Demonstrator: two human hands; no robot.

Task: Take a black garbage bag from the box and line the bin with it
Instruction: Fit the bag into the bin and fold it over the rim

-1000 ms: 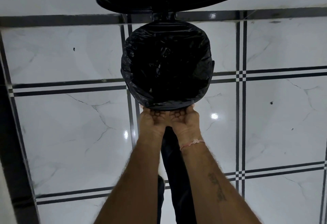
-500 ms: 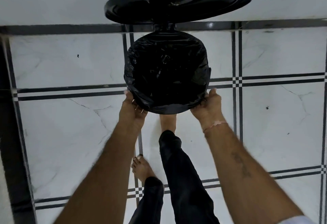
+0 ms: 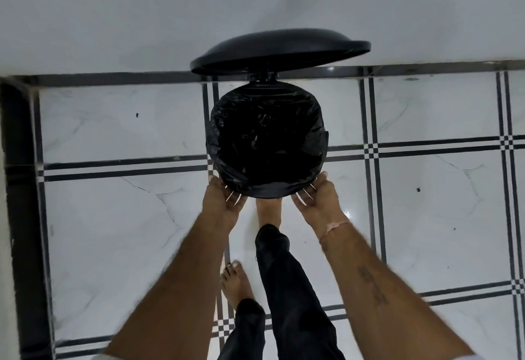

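A black garbage bag (image 3: 267,143) lines the round bin, its crinkled edge folded out over the rim and hiding the bin's body. The black lid (image 3: 278,47) stands raised behind it on its hinge (image 3: 262,77). My left hand (image 3: 223,199) is at the near-left of the rim, thumb on top and fingers under the bag's overhang. My right hand (image 3: 315,200) holds the near-right of the overhang the same way. The box is not in view.
The bin stands against a white wall (image 3: 170,4) on a glossy white tiled floor with black lines. My right foot (image 3: 268,213) reaches under the bin's front; my left foot (image 3: 237,283) stands behind. A black border (image 3: 20,189) runs along the left.
My hands were together at the front of the rim, then slid apart to its near-left and near-right. The view has pulled back, so the whole lid shows now.
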